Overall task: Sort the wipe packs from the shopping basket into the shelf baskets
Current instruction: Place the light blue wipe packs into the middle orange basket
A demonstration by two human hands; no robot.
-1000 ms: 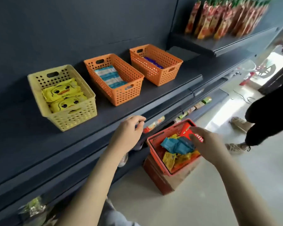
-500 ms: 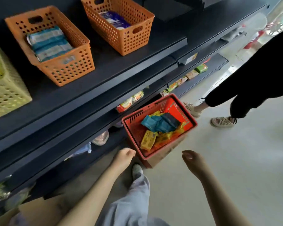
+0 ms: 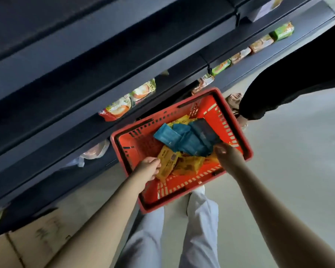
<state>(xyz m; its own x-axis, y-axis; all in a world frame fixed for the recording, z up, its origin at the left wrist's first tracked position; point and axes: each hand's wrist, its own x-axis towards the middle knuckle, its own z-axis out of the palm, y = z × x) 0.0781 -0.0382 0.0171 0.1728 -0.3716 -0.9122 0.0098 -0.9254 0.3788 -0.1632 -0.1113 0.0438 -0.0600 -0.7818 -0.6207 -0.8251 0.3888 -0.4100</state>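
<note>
A red shopping basket [image 3: 238,136] stands on the floor below me, against the dark shelving. Several blue wipe packs [image 3: 190,138] lie heaped at its far side, and several yellow wipe packs [image 3: 188,165] lie nearer to me. My left hand [image 3: 147,169] is inside the basket's left half, its fingers curled round the edge of a yellow wipe pack [image 3: 167,164]. My right hand [image 3: 228,158] reaches in from the right, its fingers curled over the near edge of a blue wipe pack [image 3: 203,145]. No shelf baskets are in view.
Dark shelf edges [image 3: 124,78] run diagonally above the basket, with snack packets [image 3: 130,102] on the lower levels. Another person in black [image 3: 298,84] stands at the right. A cardboard box [image 3: 27,242] sits at the lower left. My legs [image 3: 182,235] are under the basket.
My view has tipped down, so the shelf baskets have left the frame. Both hands went from hanging above the floor into the red basket and onto the packs.
</note>
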